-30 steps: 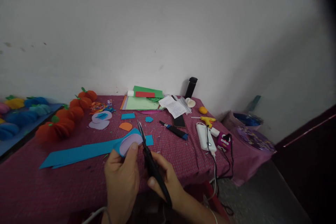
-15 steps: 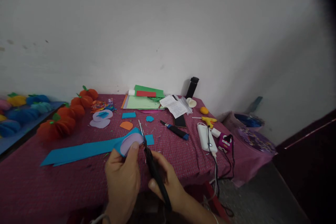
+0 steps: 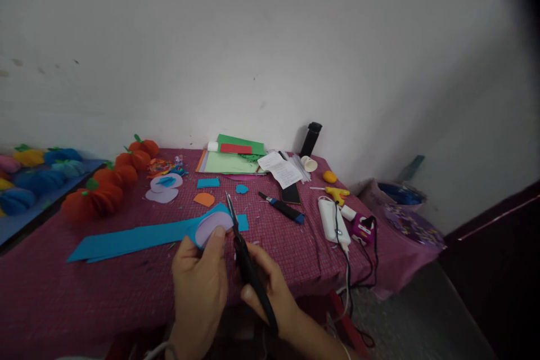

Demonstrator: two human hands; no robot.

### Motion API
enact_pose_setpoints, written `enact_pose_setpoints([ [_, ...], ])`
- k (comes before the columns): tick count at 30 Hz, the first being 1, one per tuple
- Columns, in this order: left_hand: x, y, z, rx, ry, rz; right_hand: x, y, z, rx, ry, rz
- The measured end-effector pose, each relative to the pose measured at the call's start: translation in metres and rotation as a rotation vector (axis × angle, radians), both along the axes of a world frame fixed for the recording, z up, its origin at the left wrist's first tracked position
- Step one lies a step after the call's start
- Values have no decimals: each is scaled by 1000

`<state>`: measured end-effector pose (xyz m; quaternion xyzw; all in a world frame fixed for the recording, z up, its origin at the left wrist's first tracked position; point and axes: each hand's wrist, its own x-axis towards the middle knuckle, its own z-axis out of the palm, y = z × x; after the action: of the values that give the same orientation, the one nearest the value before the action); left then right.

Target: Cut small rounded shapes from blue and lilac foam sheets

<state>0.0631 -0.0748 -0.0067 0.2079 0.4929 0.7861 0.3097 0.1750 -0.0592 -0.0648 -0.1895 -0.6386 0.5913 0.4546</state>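
Note:
My left hand (image 3: pixel 200 281) pinches a rounded lilac piece (image 3: pixel 212 226) laid over a blue sheet (image 3: pixel 221 209), thumb on top. My right hand (image 3: pixel 270 287) is closed round the black handles of a pair of scissors (image 3: pixel 244 261). The blades point up and away, at the right edge of the lilac and blue pieces. Behind and left of my left hand, long blue strips (image 3: pixel 130 240) lie on the cloth. Farther back are a small blue rectangle (image 3: pixel 208 183), an orange cut piece (image 3: pixel 205 199) and a small blue scalloped piece (image 3: pixel 242 189).
Orange pumpkin shapes (image 3: pixel 97 199) line the left, beside lilac rounds (image 3: pixel 162 195). Coloured sheets (image 3: pixel 232 162), a paper (image 3: pixel 282 170) and a black bottle (image 3: pixel 311 139) stand or lie at the back. Rightward are a cutter (image 3: pixel 282 208), a yellow glue gun (image 3: pixel 337 194) and a white power bank (image 3: pixel 333 220) with cables.
Both hands, with the pieces and scissors, appear shifted slightly right in the view. The scissor blades look a little more parted than before. Objects on the table stay in place.

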Motion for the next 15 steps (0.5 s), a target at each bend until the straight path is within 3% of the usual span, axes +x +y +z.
enact_pose_setpoints([
  [7, -1, 2, -1, 17, -84, 11, 1, 2, 1, -13, -17, 9],
  [15, -1, 2, -4, 38, 15, -12, -3, -2, 0, -52, -20, -10],
])
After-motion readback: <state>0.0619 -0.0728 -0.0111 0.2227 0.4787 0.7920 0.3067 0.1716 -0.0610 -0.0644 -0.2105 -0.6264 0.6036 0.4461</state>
